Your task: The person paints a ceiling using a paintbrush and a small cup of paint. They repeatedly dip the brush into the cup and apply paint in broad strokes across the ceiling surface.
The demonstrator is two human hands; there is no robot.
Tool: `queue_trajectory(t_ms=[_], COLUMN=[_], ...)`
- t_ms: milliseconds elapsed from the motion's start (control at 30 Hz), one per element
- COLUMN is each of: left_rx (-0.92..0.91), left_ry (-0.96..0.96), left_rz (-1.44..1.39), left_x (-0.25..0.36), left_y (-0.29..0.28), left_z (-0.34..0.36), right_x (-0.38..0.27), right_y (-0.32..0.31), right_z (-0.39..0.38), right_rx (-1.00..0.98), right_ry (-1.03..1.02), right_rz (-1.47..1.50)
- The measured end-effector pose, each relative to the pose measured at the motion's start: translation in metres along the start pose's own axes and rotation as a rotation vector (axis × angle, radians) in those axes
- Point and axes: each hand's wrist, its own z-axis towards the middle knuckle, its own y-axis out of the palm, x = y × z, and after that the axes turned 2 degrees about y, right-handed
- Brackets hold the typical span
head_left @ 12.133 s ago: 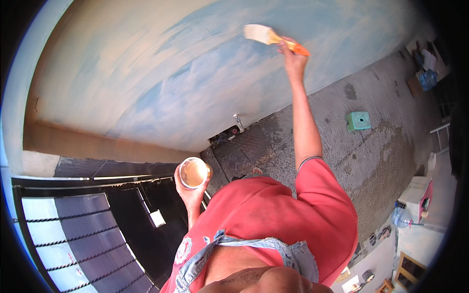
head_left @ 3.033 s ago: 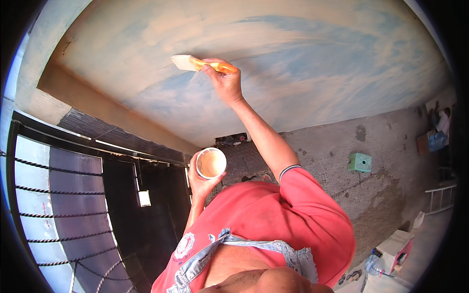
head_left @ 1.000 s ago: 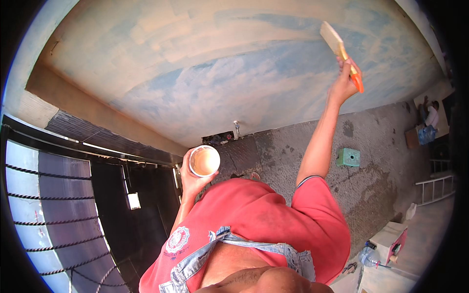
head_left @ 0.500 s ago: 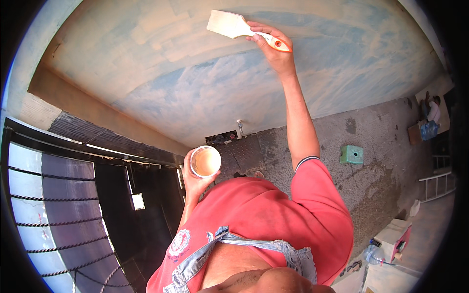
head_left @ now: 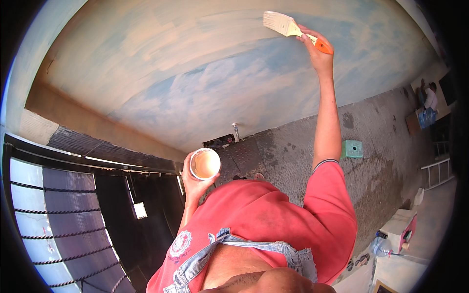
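My right hand (head_left: 318,46) is closed around the handle of a wide flat paintbrush (head_left: 286,24), raised high at the upper right. The brush has a pale handle with an orange end, and its bristles point left against or close to the wall; whether they touch I cannot tell. The wall (head_left: 195,93) carries blended peach, pale blue and white paint. Lower and to the left, my left hand (head_left: 194,183) grips a white cup (head_left: 205,164) of peach-coloured paint, its open top facing up.
A dark gate with twisted bars (head_left: 58,212) stands at my left. A tap (head_left: 236,132) sits low on the wall. On the paved floor are a green block-like stool (head_left: 351,149) and a white ladder (head_left: 435,173). Another person (head_left: 430,97) is at far right.
My right hand has swept the paintbrush rightward along the wall, and the arm has swung right with it. My left hand holds the cup in nearly the same place.
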Motion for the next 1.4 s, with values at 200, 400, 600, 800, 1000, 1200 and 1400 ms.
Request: queue_trajectory(t_ms=[200,400,600,800,1000,1200,1400], left_rx=[-0.039,-0.045,-0.042,-0.041,-0.022,0.008,-0.006], left_ry=[0.015,0.024,-0.007,0.010,0.068,0.034,0.012], left_rz=[-0.013,0.001,-0.015,-0.052,-0.031,-0.016,0.015], left_x=[0.001,0.000,0.006,0.002,-0.001,-0.003,-0.004], left_y=[0.006,0.004,0.005,0.006,0.007,0.005,0.008], left_z=[0.001,-0.002,-0.003,0.001,0.000,-0.001,0.004], right_x=[0.016,0.003,0.005,-0.016,-0.010,0.016,0.027], right_y=[-0.066,-0.097,-0.015,0.135,0.151,0.047,-0.071], right_z=[0.001,-0.013,-0.040,-0.027,0.004,0.016,0.022], right_rx=[0.212,0.461,0.146,-0.266,-0.188,-0.082,0.064], right_ry=[0.014,0.007,0.024,-0.014,-0.011,0.054,0.166], right_rz=[-0.116,-0.185,0.258,0.519,0.482,0.336,0.097])
